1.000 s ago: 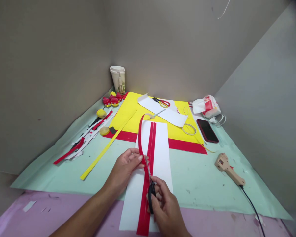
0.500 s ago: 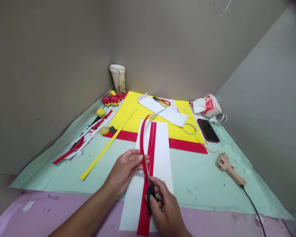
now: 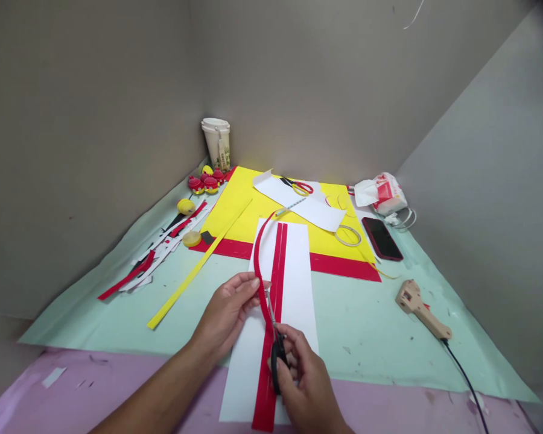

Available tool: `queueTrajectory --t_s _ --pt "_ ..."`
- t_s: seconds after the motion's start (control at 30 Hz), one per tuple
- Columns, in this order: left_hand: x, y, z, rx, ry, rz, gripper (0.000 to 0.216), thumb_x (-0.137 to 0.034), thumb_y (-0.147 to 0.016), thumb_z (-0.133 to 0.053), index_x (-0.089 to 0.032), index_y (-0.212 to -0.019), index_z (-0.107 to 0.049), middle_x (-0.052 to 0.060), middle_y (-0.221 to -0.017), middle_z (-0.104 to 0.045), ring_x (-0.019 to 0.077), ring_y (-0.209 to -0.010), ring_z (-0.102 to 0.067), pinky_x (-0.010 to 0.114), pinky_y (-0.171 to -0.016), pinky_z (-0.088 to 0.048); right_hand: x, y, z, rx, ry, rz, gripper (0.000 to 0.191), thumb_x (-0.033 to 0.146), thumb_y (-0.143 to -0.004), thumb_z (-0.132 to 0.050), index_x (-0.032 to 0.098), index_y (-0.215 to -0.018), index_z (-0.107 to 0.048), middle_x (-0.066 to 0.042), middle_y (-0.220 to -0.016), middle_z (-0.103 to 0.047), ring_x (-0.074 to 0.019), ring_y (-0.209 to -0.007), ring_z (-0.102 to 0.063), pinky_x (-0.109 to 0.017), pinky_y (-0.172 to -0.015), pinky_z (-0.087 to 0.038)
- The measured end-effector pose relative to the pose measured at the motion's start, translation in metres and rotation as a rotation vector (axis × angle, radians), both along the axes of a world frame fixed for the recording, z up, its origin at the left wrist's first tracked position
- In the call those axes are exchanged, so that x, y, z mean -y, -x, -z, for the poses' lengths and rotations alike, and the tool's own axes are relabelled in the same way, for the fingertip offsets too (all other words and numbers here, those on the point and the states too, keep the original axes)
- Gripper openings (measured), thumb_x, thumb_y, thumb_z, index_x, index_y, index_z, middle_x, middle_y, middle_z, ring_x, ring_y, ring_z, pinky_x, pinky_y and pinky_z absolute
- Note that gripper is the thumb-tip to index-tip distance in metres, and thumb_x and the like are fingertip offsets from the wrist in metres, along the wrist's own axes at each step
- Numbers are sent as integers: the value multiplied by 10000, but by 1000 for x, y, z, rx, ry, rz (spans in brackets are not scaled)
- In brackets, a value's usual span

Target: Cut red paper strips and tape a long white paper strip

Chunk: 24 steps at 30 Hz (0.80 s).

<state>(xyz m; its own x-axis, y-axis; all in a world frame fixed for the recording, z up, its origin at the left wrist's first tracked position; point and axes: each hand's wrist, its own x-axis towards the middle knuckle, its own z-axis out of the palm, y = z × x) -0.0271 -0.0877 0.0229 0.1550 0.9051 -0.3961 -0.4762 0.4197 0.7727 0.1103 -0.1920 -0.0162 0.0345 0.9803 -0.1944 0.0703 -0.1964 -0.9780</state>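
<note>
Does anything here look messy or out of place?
Yes: paper scraps lie strewn at the mat's left edge, and a glue gun lies on its side to the right, cord trailing off. Otherwise nothing looks spilled or broken.

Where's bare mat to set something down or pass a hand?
Free: green mat between white sheet and glue gun; also left, between yellow strip and the mat's front edge. Crowded: scraps at left, yellow sheet behind, phone corner. Left hand and right hand, holding scissors, occupy the centre.
</note>
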Motion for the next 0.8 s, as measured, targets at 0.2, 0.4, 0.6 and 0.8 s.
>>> queueTrajectory --t_s 0.2,0.4,0.6,0.8 --pt "0 -1 -2 20 14 -36 100 -132 -845 -668 -132 -943 -648 85 -907 -717 85 -749 -646 128 -653 -523 2 1 0 65 -51 -16 452 280 -818 -569 230 -1267 -561 -11 -814 -583 -120 -619 -484 -207 -530 -401" --pt "1 -1 2 -1 2 7 149 -169 -833 -684 -123 -964 -630 77 -912 -695 77 -714 -620 136 -650 -514 2 0 6 -14 -31 15 432 358 -850 -548 229 -1262 -561 -16 -802 -592 -125 -594 -497 -220 -519 -431" --pt "3 2 3 -196 -126 37 292 -369 -842 -668 -187 -1059 -601 -19 -740 -604 93 -619 -548 184 -575 -502 -3 -4 -3 15 -47 227 469 442 -885 -528 203 -1289 -530 -38 -832 -616 -126 -587 -527 -207 -466 -426" --pt "4 0 -1 -263 -126 145 324 -430 -842 -634 -152 -1006 -599 -13 -705 -583 97 -570 -506 193 -514 -442 -8 -2 -16 -97 -36 341 560 510 -880 -545 214 -1348 -461 -75 -975 -629 -178 -765 -624 -272 -611 -544"
